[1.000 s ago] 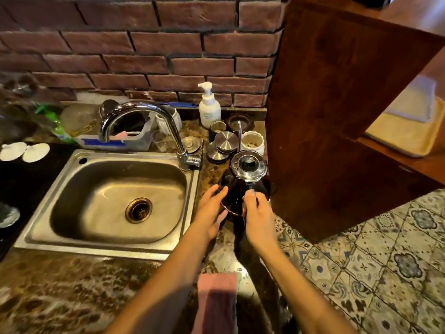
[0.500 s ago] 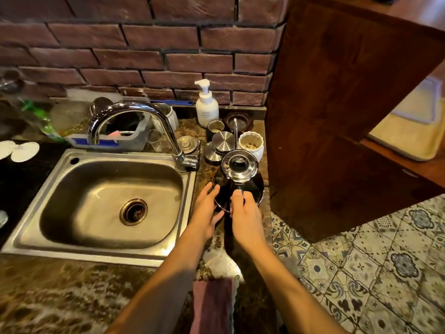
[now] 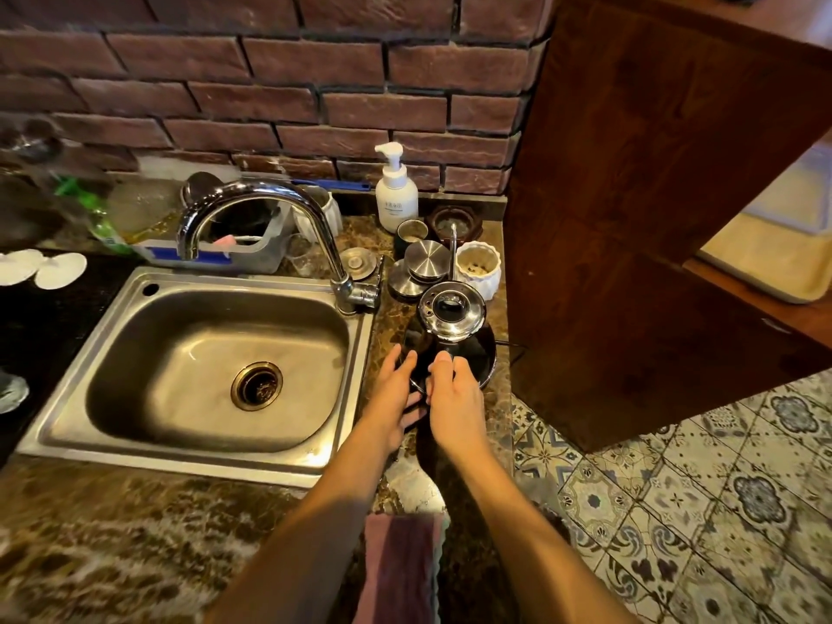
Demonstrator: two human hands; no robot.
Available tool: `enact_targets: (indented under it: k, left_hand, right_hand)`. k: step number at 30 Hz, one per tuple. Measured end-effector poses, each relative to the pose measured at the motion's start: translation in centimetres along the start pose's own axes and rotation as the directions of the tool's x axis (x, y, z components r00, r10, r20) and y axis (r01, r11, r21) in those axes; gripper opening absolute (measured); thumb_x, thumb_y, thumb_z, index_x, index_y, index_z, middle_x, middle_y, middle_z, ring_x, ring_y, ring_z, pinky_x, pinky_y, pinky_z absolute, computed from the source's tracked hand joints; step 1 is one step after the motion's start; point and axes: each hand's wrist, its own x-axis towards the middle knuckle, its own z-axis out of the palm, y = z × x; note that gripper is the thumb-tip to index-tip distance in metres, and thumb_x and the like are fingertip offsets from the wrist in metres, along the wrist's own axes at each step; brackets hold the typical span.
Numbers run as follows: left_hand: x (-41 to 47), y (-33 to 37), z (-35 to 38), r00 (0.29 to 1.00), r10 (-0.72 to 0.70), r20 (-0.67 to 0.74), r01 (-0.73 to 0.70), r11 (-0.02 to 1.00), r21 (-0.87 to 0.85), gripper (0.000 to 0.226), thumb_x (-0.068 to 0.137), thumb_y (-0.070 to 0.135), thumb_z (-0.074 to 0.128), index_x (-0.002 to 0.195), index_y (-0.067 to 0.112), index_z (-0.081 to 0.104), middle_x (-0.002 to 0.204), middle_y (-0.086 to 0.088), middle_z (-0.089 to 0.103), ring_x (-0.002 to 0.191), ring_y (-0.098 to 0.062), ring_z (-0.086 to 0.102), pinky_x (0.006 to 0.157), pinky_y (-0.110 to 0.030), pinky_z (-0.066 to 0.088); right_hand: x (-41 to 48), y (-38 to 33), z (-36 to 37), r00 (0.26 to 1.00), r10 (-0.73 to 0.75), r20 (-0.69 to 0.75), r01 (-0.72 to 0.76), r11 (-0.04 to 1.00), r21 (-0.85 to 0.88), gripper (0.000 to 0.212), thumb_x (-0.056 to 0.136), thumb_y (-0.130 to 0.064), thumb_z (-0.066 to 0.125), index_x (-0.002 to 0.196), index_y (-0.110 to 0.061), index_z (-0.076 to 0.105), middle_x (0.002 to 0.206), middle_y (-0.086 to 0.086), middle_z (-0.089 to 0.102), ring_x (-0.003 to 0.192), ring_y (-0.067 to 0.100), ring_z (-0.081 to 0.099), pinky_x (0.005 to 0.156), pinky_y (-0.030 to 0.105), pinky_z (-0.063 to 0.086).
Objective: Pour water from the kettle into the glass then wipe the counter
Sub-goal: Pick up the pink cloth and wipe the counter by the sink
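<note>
Two hands meet at the kettle (image 3: 451, 319), a dark-bodied pot with a shiny steel lid that stands on the marbled counter (image 3: 117, 547) just right of the sink (image 3: 135, 434), near the counter's right edge. The right hand (image 3: 454, 400) is curled around the kettle's handle on the near side, thumb up against the body below the lid. The left hand (image 3: 395, 394) lies flat and spread, fingers together, against the kettle's left flank; it grips nothing. A thin spout rises behind the lid.

Just behind the kettle stand a white ribbed cup (image 3: 478, 268), some round steel lids (image 3: 427, 262) stacked together, a small dark cup (image 3: 412, 230) and a brown dish (image 3: 454, 219). A white pump bottle (image 3: 396, 193) stands against the brick wall (image 3: 270, 83). A clear glass (image 3: 300, 258) stands behind the curved chrome tap (image 3: 265, 218), touching nothing that can be made out. A grey plastic tub (image 3: 252, 258) holds dishes at the back left of the sink.

A pink cloth (image 3: 398, 574) lies on the counter between the forearms at the near edge. A dark wooden panel (image 3: 630, 218) stands right of the counter, above patterned floor tiles (image 3: 698, 511).
</note>
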Motion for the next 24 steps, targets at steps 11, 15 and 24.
enact_targets:
  k: [11,15,24]
  left_hand:
    - [-1.8,-3.0,-3.3,1.000,-0.014,0.007,0.013,0.994,0.107,0.036,0.105,0.027,0.055,0.140,0.032,0.055,0.120,-0.010,0.075,0.112,-0.031,0.071,0.107,-0.051,0.052]
    - [-3.0,-5.0,-4.6,1.000,0.031,0.003,-0.030,0.958,0.284,0.040,0.094,-0.001,0.062,0.131,0.014,0.063,0.102,-0.010,0.076,0.083,-0.019,0.070,0.079,-0.034,0.057]
    - [-5.0,-9.6,-9.4,0.951,0.308,0.035,-0.212,0.566,0.797,0.024,0.077,0.027,0.089,0.090,0.021,0.071,0.067,0.009,0.066,0.061,-0.008,0.060,0.062,-0.022,0.046]
  right_hand:
    - [-1.5,1.3,0.9,0.996,0.004,0.085,-0.015,0.991,0.130,0.041,0.106,-0.038,0.040,0.096,-0.003,0.059,0.079,0.001,0.061,0.077,0.016,0.059,0.081,0.042,0.048]
    - [-2.2,1.8,0.5,0.997,-0.030,0.065,0.025,0.997,0.075,0.044,0.104,-0.047,0.048,0.098,-0.005,0.060,0.088,0.011,0.068,0.087,0.023,0.065,0.079,0.033,0.048]
    - [-7.0,10.1,-1.2,0.989,-0.055,0.136,0.098,0.935,-0.340,0.055,0.094,-0.028,0.070,0.144,-0.013,0.054,0.131,0.005,0.057,0.124,0.023,0.054,0.107,0.041,0.046]
